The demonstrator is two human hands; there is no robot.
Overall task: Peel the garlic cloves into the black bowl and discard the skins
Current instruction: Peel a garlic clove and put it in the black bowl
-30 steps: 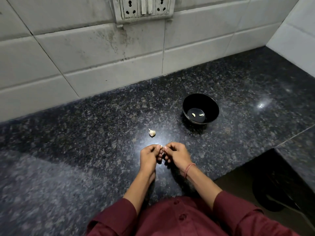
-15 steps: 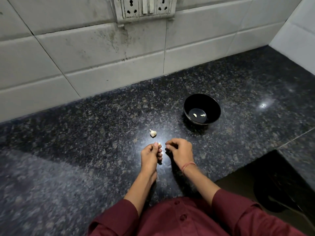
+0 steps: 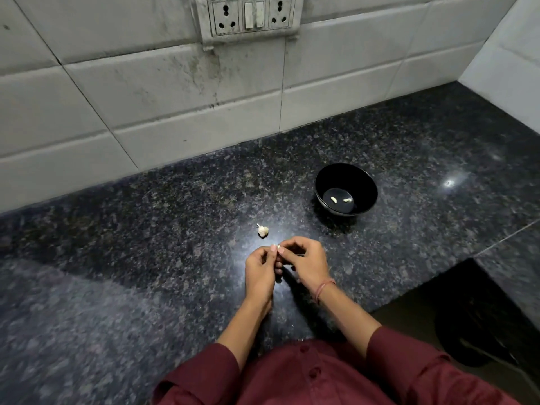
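Note:
My left hand point(image 3: 260, 273) and my right hand point(image 3: 306, 263) meet over the dark granite counter point(image 3: 146, 258), fingertips together. Between them they pinch a small pale garlic clove point(image 3: 276, 247), mostly hidden by the fingers. A small remnant of the garlic bulb point(image 3: 263, 230) lies on the counter just beyond my left hand. The black bowl point(image 3: 346, 176) stands to the far right of my hands and holds two peeled cloves point(image 3: 340, 199).
A tiled wall with a switch and socket plate point(image 3: 248, 17) rises behind the counter. The counter's front edge steps back at the right, and a dark bin point(image 3: 479, 331) sits on the floor below.
My hands were together, drew apart half a second ago, and have come back together around the clove. The camera view has shifted slightly.

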